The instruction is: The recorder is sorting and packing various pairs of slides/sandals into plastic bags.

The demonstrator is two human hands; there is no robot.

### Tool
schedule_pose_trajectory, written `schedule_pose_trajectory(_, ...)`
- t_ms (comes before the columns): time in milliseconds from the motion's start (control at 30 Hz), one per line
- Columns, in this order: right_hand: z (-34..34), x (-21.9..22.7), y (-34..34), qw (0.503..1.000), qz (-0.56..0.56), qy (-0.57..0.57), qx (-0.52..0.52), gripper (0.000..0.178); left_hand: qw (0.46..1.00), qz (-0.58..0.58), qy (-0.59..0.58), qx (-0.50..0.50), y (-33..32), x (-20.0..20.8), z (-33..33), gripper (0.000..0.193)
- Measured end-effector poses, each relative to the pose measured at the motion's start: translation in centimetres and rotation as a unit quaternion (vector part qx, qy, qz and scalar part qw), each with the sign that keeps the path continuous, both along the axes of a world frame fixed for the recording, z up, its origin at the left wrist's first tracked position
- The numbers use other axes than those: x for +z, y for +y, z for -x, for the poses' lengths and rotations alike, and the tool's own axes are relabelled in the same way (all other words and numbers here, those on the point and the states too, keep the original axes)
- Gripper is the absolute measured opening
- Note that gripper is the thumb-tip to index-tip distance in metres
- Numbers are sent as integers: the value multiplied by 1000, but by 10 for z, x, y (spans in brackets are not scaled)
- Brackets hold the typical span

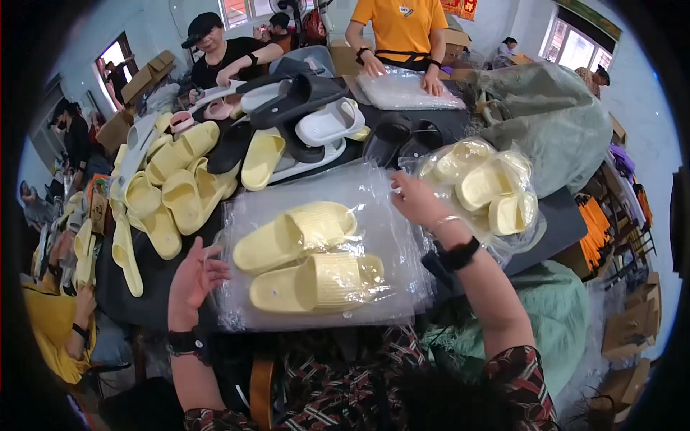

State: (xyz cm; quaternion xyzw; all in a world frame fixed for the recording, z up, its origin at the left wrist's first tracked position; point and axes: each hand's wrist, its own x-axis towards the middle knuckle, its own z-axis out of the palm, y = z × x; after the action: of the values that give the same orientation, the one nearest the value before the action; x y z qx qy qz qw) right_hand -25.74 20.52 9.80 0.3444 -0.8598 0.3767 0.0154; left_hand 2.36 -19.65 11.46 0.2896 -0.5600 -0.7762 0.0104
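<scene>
The left hand (192, 279) hangs open, fingers spread, at the near left edge of a clear bag (374, 215) holding two yellow slippers (305, 255) on the dark table (557, 215). The right hand (415, 199) pinches the bag's far right edge. Beyond lie bagged slippers (489, 185), a loose pile (172, 179), and a co-worker (400, 32) pressing plastic sheets (404, 92).

Daylight is pouring in through windows (241, 8) along the far wall and another window (575, 47) at the right. The pale walls (154, 29) are reflecting it softly. A dark counter (557, 215) is filling the middle of the room. Cardboard boxes (147, 75) are leaning near the left wall, and more flattened boxes (632, 323) are lying on the floor beyond the counter's right edge.
</scene>
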Motion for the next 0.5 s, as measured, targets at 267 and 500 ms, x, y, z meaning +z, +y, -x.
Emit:
schedule_pose_trajectory(267, 43, -43, -44, 991, -94, -42, -91, 48, 1000, 11, 12, -2, -2, -17, 12, 31)
schedule_pose_trajectory(500, 34, -26, -45, 997, 13, -14, -81, 21, 995, 11, 100, 21, -6, -1, 6, 30)
